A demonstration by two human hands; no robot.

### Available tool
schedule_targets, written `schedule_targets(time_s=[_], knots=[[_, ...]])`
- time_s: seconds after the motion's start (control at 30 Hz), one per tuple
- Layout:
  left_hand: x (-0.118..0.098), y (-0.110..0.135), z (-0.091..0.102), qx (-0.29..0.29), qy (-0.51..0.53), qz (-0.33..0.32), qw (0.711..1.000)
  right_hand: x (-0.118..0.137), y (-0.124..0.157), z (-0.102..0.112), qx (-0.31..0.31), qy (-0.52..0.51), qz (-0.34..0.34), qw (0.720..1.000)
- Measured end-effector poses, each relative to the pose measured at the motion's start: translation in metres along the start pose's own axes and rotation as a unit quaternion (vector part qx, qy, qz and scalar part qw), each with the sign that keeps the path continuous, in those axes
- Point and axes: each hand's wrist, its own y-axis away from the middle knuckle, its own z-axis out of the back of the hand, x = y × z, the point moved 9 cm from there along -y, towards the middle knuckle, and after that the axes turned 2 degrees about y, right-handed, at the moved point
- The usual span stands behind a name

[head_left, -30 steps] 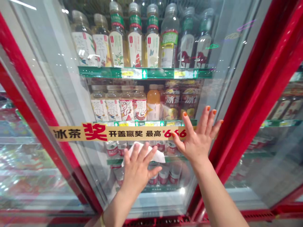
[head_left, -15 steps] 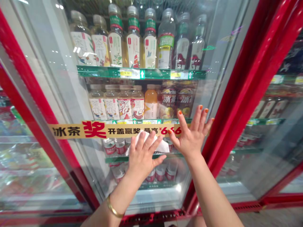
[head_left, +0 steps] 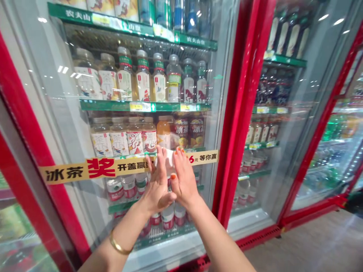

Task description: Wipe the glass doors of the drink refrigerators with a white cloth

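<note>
My left hand [head_left: 157,183], with a gold bangle [head_left: 118,244] on its wrist, presses a crumpled white tissue [head_left: 169,158] flat against the glass cooler door [head_left: 70,81]. My right hand [head_left: 183,180], its nails painted orange, lies on the glass right beside my left hand. Its fingertips reach the tissue's edge. Most of the tissue is hidden behind my fingers. A yellow prize banner [head_left: 99,168] runs across the glass just left of my hands.
Behind the glass, bottled teas [head_left: 124,79] and juices stand on green-edged shelves [head_left: 141,106]. A red door frame [head_left: 244,113] divides this door from a second glass door [head_left: 283,151] on the right. A tiled floor [head_left: 306,241] lies at the lower right.
My right hand has slid left and now sits against my left hand, over the tissue. The view has pulled back and turned right, bringing the second door and the floor into sight.
</note>
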Motion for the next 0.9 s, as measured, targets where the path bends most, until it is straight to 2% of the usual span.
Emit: schedule_targets(time_s=[0.03,0.1,0.17,0.23,0.3,0.43,0.5,0.6,0.67,0.77,0.83,0.9], knots=[[0.001,0.000,0.010,0.002,-0.006,-0.018,1.000,-0.006,-0.004,0.003,-0.006,0.048,-0.019,0.999],[0.010,0.004,0.039,-0.031,-0.049,-0.038,0.998,-0.021,-0.010,0.016,-0.034,0.133,-0.075,0.988],[0.028,0.007,0.069,-0.085,-0.117,-0.023,0.989,-0.035,-0.016,0.030,-0.067,0.180,-0.149,0.970],[0.046,0.007,0.085,-0.116,-0.174,0.006,0.978,-0.040,-0.025,0.037,-0.091,0.182,-0.197,0.959],[0.054,0.003,0.086,-0.117,-0.214,0.010,0.970,-0.038,-0.038,0.037,-0.109,0.161,-0.215,0.957],[0.052,-0.001,0.074,-0.108,-0.253,0.001,0.961,-0.043,-0.049,0.037,-0.131,0.166,-0.219,0.953],[0.052,0.000,0.071,-0.109,-0.250,0.005,0.962,-0.060,-0.043,0.051,-0.139,0.199,-0.231,0.942],[0.053,0.002,0.072,-0.118,-0.235,0.005,0.965,-0.089,-0.036,0.081,-0.163,0.222,-0.268,0.923],[0.057,0.002,0.073,-0.122,-0.215,0.021,0.969,-0.094,-0.043,0.090,-0.156,0.208,-0.265,0.928],[0.066,0.004,0.074,-0.119,-0.180,0.065,0.974,-0.075,-0.055,0.074,-0.109,0.174,-0.199,0.958],[0.070,0.005,0.073,-0.114,-0.163,0.082,0.976,-0.061,-0.049,0.058,-0.078,0.153,-0.159,0.972],[0.073,0.007,0.072,-0.115,-0.153,0.090,0.977,-0.058,-0.037,0.048,-0.065,0.142,-0.134,0.979]])
